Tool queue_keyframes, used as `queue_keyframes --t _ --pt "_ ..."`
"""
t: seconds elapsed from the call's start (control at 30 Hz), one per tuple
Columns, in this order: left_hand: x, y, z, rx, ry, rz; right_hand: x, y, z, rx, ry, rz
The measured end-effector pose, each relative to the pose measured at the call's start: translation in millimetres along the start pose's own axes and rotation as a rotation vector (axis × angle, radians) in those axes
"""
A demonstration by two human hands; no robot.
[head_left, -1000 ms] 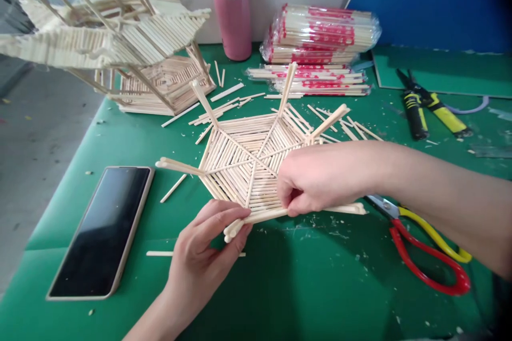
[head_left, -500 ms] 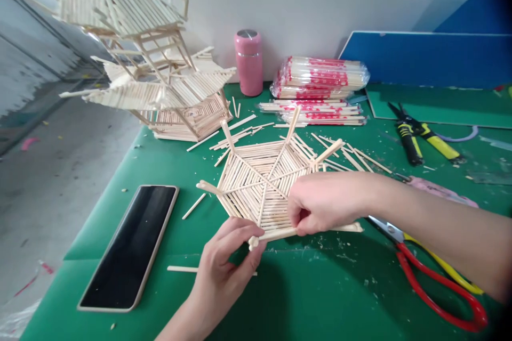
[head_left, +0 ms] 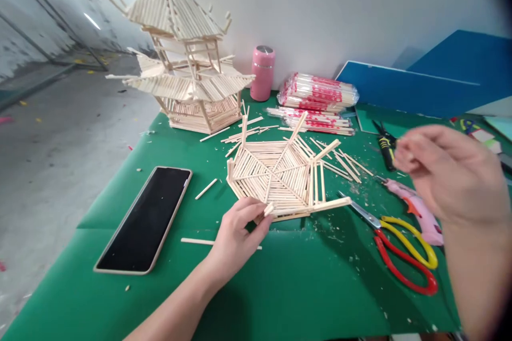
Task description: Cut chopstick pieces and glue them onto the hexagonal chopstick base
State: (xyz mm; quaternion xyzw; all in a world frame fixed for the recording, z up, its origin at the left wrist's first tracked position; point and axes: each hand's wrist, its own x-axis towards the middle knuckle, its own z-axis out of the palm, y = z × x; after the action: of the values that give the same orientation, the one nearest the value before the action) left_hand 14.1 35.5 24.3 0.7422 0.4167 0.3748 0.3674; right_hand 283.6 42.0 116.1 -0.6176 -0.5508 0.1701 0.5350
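Observation:
A hexagonal platform (head_left: pixel 256 170) of pale wooden sticks lies on the green table, with posts rising or leaning outward at its corners. My left hand (head_left: pixel 240 232) pinches the end of a wooden post (head_left: pixel 270 209) at the platform's near corner. Raised at the right, above the pink hot glue gun (head_left: pixel 418 210), my right hand (head_left: pixel 452 170) has its fingers pressed together. It is blurred, and anything between the fingertips cannot be made out. Scissors (head_left: pixel 394 234) with red and yellow handles lie below that hand. A loose stick (head_left: pixel 198 241) passes under my left hand.
A stick pagoda model (head_left: pixel 208 88) stands at the back left, beside a pink flask (head_left: pixel 263 74). Wrapped chopstick bundles (head_left: pixel 320 93), blue boards (head_left: pixel 400 88) and pliers (head_left: pixel 386 152) lie further right. A phone (head_left: pixel 144 221) lies at the left; cut sticks (head_left: pixel 348 165) are scattered behind the platform.
My right hand has left the platform's near edge and risen to the right. My left hand stays at the near corner. The view has shifted, bringing the whole pagoda and glue gun into sight.

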Motion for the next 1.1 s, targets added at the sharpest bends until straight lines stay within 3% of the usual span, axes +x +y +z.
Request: queue_keyframes --t 0.07,0.1,0.23,0.33,0.57,1.1 --pt "-1 -1 0.6 0.003 -0.002 0.009 -32 21 -2 0.104 0.198 0.145" --pt "-1 -2 1.0 0.008 0.001 0.014 -50 32 2 0.086 0.234 0.186" --pt "-2 -3 2.6 0.010 0.013 0.028 -107 59 34 0.049 0.245 0.247" --pt "-4 -5 3.4 0.006 0.028 0.035 -127 67 54 -0.012 0.257 0.226" --pt "-6 -11 6.5 0.000 0.035 0.056 -133 74 64 -0.131 0.266 0.204" --pt "-5 -8 6.2 -0.001 0.038 0.049 -130 65 61 -0.051 0.348 0.144"
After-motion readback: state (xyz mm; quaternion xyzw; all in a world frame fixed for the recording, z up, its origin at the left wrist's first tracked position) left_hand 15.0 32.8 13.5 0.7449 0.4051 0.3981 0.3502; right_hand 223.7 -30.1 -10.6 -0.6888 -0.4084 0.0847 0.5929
